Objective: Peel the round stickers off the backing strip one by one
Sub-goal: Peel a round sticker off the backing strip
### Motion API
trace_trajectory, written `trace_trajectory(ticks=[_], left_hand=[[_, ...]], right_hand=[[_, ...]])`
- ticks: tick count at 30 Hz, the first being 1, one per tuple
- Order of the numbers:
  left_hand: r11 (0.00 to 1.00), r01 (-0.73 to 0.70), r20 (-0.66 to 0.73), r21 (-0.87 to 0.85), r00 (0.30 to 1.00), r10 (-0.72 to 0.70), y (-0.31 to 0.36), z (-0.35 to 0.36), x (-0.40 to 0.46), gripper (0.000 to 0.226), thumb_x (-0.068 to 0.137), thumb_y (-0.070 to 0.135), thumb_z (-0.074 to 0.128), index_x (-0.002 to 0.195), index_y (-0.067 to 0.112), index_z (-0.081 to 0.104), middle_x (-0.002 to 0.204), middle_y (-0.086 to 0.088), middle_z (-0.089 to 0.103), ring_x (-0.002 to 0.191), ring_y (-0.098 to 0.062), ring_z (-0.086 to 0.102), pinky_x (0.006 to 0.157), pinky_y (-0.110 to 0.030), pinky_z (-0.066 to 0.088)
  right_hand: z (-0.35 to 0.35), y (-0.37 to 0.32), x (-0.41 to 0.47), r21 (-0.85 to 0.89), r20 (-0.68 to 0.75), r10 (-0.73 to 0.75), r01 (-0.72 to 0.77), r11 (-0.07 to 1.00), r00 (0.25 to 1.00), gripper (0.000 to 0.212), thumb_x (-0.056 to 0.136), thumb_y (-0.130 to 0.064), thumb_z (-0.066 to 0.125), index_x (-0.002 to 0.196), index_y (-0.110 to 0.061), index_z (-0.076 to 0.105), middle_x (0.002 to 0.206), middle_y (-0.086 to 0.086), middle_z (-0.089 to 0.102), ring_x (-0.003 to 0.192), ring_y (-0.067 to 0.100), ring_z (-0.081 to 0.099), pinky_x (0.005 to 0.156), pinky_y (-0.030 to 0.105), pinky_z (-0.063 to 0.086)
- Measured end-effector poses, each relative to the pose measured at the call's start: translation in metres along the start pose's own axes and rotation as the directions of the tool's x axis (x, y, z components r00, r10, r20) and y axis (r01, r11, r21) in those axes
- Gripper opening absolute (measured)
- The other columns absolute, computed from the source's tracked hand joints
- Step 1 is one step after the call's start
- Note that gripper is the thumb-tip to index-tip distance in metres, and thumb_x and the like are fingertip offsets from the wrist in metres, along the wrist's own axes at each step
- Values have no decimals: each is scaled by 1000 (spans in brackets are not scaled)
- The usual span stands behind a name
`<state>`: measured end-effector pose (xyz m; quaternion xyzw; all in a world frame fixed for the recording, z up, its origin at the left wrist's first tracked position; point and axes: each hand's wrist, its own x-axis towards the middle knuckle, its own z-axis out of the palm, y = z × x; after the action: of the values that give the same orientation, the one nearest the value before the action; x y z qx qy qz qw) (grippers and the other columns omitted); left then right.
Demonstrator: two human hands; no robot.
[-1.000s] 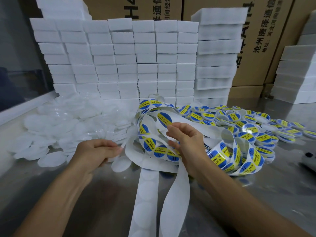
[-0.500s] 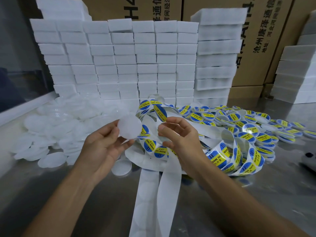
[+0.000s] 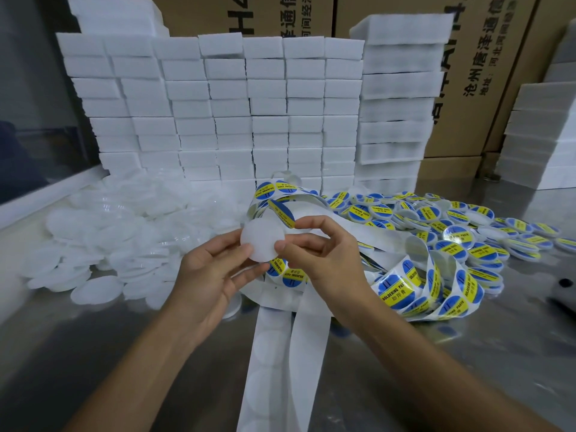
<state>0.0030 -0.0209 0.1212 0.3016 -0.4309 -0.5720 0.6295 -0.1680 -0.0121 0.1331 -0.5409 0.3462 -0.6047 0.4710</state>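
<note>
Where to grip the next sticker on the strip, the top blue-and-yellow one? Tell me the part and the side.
Judging by its pose, pinch the rim of the top sticker where the backing strip bends over the crest of the loop, coming from above with the right hand. The bend should lift that edge; elsewhere it lies flat.

This looks like a packing workshop or small factory. A steel table (image 3: 467,353) carries a wall of white foam blocks (image 3: 237,113) stacked in neat rows. Behind them stand big cardboard cartons (image 3: 486,73) with printed Chinese text. Heaps of plain white discs (image 3: 124,232) and discs with labels (image 3: 461,232) lie on the table in bulk.
</note>
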Motion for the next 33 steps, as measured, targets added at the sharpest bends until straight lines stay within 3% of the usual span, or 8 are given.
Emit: trace_trajectory(ticks=[6, 9, 11, 15, 24, 33], left_hand=[[1000, 5, -110, 26, 994, -2, -4, -2, 0, 40, 64, 11, 75, 101, 0, 69, 94, -16, 75, 84, -26, 74, 67, -28, 59], [1000, 13, -179, 17, 984, -10, -5, -5, 0, 41, 60, 11, 77, 98, 0, 67, 87, -17, 75, 79, -26, 74, 66, -27, 59], [1000, 19, -192, 10, 981, -16, -6, -5, 0, 39, 59, 10, 77, 96, 0, 67, 85, -17, 75, 79, -26, 75, 65, -27, 59], [1000, 18, -167, 7, 986, -16, -5, -2, -2, 39, 59, 11, 77, 95, -1, 66, 86, -19, 75, 81, -27, 75, 65, -27, 59], [999, 20, -135, 29, 991, -16, -1, 4, -5, 38, 56, 14, 77, 90, 2, 66, 85, -19, 75, 79, -27, 75, 62, -26, 59], [999, 22, -131, 49, 991, -16, 0, 5, -6, 39, 56, 14, 77, 92, 2, 66, 86, -19, 75, 79, -28, 75, 62, -27, 59]], right_hand=[[-3, -3, 2, -80, -99, -54, 47, 996, 994, 12, 85, -14, 75, 80, -25, 74, 81, -8, 75, 74, 5, 70, 63, 19, 54], [-11, -9, 7, -32, -148, -21, 16, 999, 989, 15, 86, -13, 73, 75, -22, 76, 74, -3, 72, 67, 6, 65, 62, 18, 52], [-13, -10, 8, 42, -106, 53, -48, 998, 993, 13, 85, -11, 72, 76, -18, 78, 73, 2, 71, 64, 9, 63, 65, 23, 52], [-9, -6, 8, 1, 15, 141, -141, 990, 990, 10, 83, -12, 73, 76, -16, 79, 75, 3, 72, 63, 9, 60, 78, 34, 52], [-4, -2, 3, -110, 9, 120, -118, 987, 993, 8, 82, -18, 75, 76, -20, 80, 83, 14, 75, 71, 13, 64, 69, 25, 54], [-5, -1, 4, -157, -7, 128, -127, 979, 992, 10, 83, -22, 76, 74, -24, 79, 83, 6, 77, 77, 14, 69, 74, 30, 58]])
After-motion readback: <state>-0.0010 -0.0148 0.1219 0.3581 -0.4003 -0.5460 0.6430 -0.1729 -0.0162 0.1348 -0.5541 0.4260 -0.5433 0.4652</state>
